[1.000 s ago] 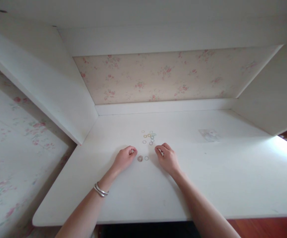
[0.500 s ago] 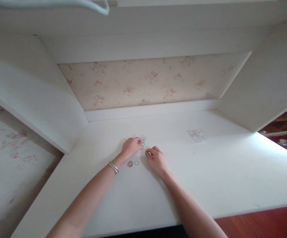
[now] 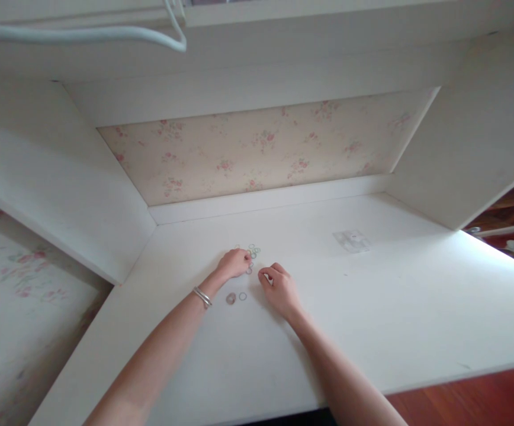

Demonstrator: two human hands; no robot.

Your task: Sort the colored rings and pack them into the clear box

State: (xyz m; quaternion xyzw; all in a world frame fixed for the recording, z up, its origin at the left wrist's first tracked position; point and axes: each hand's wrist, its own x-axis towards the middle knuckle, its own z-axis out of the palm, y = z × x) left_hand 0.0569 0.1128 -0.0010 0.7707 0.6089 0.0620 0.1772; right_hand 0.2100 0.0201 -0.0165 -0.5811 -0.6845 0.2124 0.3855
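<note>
My left hand (image 3: 235,262), with silver bangles (image 3: 202,297) on its wrist, rests at a cluster of small thin rings (image 3: 255,251) on the white desktop (image 3: 221,361). Its fingers are pinched together among the rings; whatever they hold is too small to make out. My right hand (image 3: 281,291) is just right of the cluster, thumb and fingers curled into a pinch, and its contents cannot be made out either. Nearer to me, between the forearms, lie a brownish-pink bundle of rings (image 3: 231,299) and a single ring (image 3: 243,296), close side by side.
A clear flat plastic packet or case (image 3: 352,241) lies to the right on the desktop. White side panels (image 3: 465,130) and a floral back wall (image 3: 261,154) enclose the desk. A white cable (image 3: 106,34) crosses the upper left.
The camera view has tilted and shifted slightly. My left hand has shifted a little among the rings, with its fingers still pinched. My right hand holds nearly the same place and pose.
</note>
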